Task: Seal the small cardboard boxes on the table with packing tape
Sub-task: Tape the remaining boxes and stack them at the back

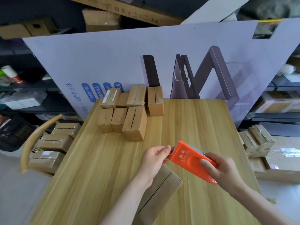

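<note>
Just below both hands [155, 157] gripping orange tape dispenser [193, 161]; cardboard box [162, 189]

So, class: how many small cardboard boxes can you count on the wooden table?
8: four in the back row, three in front, one under the hands. More may be hidden.

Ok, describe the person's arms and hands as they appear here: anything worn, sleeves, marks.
Both arms are bare as far as the frame shows, with no sleeves in view. The left hand and the right hand wear no gloves. No rings, watch or bracelets show on the fingers or wrists. The nails look short and unpainted. No marks or tattoos are visible.
</note>
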A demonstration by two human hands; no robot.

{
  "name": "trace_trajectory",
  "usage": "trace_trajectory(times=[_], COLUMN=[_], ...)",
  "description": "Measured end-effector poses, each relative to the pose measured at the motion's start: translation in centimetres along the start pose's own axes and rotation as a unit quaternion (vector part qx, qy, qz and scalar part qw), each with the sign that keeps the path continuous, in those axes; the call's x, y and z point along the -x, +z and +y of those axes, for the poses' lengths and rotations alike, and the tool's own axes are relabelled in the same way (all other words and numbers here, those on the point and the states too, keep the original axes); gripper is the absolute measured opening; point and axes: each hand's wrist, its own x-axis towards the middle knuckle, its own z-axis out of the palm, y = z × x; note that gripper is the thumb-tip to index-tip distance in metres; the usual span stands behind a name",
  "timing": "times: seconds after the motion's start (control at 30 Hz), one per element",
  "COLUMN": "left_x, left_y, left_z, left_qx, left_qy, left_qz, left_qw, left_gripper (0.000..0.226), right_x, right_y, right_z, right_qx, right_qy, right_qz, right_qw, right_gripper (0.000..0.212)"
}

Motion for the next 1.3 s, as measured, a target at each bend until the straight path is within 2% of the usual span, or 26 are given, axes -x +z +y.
trace_trajectory(times=[0.13,0.27,0.43,0.5,0.63,0.77,0.87,0.93,1.03,1.13,1.23,1.3], left_x=[0.2,0.2,0.3,0.3,0.1,0.2,0.2,0.2,0.4,0.6,0.3,-0.1], left_y=[-0.3,-0.2,-0.2,-0.4,-1.0,-1.0,-0.8,-0.8,-0.9,-1.0,-1.5,-1.9], left_z=[0.5,0.8,0.4,0.2,-0.2,-0.3,-0.3,-0.1,0.3,0.6,0.3,0.2], left_qx=[-0.035,-0.05,-0.044,0.007,0.188,0.198,0.15,0.14,0.173,0.189,0.157,0.127], left_qy=[0.0,0.014,0.011,-0.021,-0.124,-0.138,-0.116,-0.107,-0.11,-0.125,-0.14,-0.146], left_qz=[0.01,0.012,-0.01,-0.019,-0.085,-0.07,-0.041,-0.033,-0.045,-0.058,-0.064,-0.061], left_qw=[0.999,0.999,0.999,1.0,0.971,0.968,0.981,0.984,0.978,0.972,0.976,0.979], left_gripper=[0.027,0.028,0.012,0.008,0.027,0.031,0.012,0.002,0.013,0.024,0.052,0.065], right_x=[0.2,0.4,0.8,1.0,1.3,1.4,1.6,1.7,1.7,1.6,1.5,1.6], right_y=[0.2,0.6,0.6,0.5,0.4,0.4,0.2,0.2,0.1,0.1,0.1,0.2], right_z=[-0.3,-0.4,-0.3,-0.4,-0.8,-1.5,-2.0,-2.4,-2.7,-2.8,-2.7,-2.5], right_qx=[-0.007,0.0,-0.008,-0.027,-0.078,-0.085,-0.103,-0.122,-0.135,-0.128,-0.104,-0.094], right_qy=[-0.006,-0.002,0.008,0.016,0.035,0.04,0.055,0.069,0.079,0.077,0.061,0.057], right_qz=[0.012,0.015,0.012,0.004,-0.024,-0.032,-0.039,-0.046,-0.055,-0.049,-0.035,-0.029], right_qw=[1.0,1.0,1.0,1.0,0.996,0.995,0.992,0.989,0.986,0.988,0.992,0.994], right_gripper=[0.05,0.033,0.029,0.025,0.037,0.04,0.043,0.037,0.035,0.041,0.05,0.045])
